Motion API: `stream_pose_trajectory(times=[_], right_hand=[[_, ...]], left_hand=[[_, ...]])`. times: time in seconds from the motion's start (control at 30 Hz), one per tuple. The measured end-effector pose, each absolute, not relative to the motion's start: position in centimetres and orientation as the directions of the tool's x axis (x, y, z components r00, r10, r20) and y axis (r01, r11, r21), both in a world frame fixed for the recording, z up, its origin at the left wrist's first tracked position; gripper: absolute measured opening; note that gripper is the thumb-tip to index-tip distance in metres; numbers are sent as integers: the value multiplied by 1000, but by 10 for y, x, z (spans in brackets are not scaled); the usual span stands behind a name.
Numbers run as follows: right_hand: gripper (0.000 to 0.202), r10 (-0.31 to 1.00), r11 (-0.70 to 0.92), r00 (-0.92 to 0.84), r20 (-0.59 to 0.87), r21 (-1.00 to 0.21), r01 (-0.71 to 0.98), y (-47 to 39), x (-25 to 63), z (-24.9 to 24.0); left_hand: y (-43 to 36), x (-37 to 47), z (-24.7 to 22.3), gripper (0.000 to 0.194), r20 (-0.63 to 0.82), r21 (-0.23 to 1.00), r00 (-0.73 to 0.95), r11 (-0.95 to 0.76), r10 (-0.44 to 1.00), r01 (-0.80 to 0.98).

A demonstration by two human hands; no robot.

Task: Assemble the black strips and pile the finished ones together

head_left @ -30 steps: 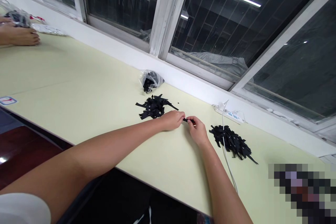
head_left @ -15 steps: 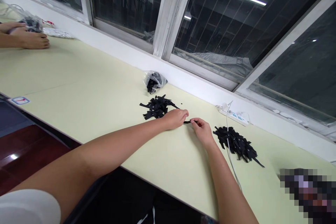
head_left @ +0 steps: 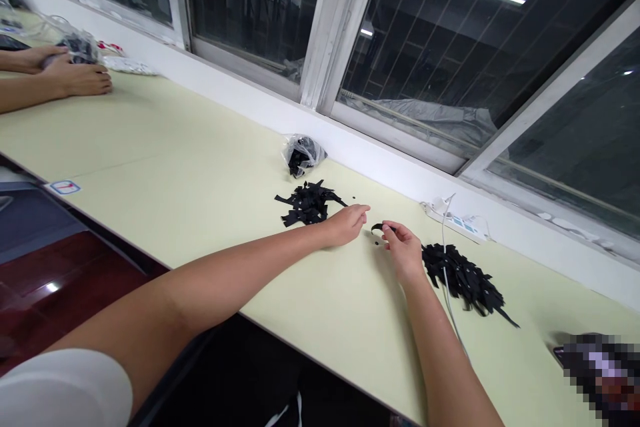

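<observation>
My right hand (head_left: 404, 247) pinches a short black strip (head_left: 379, 227), whose free end curls out to the left. Just left of it, my left hand (head_left: 347, 223) is closed above the table, apart from the strip; whatever its fingers may hold is too small to make out. Beyond my left wrist lies a pile of black strips (head_left: 307, 203). A larger pile of black strips (head_left: 465, 280) spreads to the right of my right hand. One small dark piece (head_left: 377, 243) rests on the table between my hands.
Behind the left pile sits a clear bag (head_left: 303, 155) with black pieces. A white power strip (head_left: 457, 221) lies by the wall, its cable (head_left: 447, 287) crossing the right pile. Another person's hands (head_left: 83, 75) hold a bag at far left. A pixelated object (head_left: 600, 370) lies at right.
My hands have moved apart. The strip that spanned them now hangs from my right hand only. A small dark piece now shows on the table below it. The view has shifted slightly.
</observation>
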State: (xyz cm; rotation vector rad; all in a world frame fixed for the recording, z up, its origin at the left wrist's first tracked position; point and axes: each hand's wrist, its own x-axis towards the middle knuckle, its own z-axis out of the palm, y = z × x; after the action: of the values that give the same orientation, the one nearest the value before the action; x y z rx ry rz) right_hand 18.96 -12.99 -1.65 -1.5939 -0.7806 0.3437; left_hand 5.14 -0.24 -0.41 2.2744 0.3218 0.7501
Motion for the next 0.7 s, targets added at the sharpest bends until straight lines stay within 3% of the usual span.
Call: stream_pose_trajectory(times=[0.2,0.43,0.7], right_hand=[[45,585,61,741,330,-929,365,-131,189,-13],[43,629,65,677,381,-894,443,-131,182,-10],[35,692,46,561,455,-803,594,-135,178,-7]], left_hand=[[-7,46,-1,35,329,777,878,-628,346,-44],[-10,47,5,20,504,759,767,-627,397,-174],[-8,47,6,10,525,762,739,-620,423,-187]])
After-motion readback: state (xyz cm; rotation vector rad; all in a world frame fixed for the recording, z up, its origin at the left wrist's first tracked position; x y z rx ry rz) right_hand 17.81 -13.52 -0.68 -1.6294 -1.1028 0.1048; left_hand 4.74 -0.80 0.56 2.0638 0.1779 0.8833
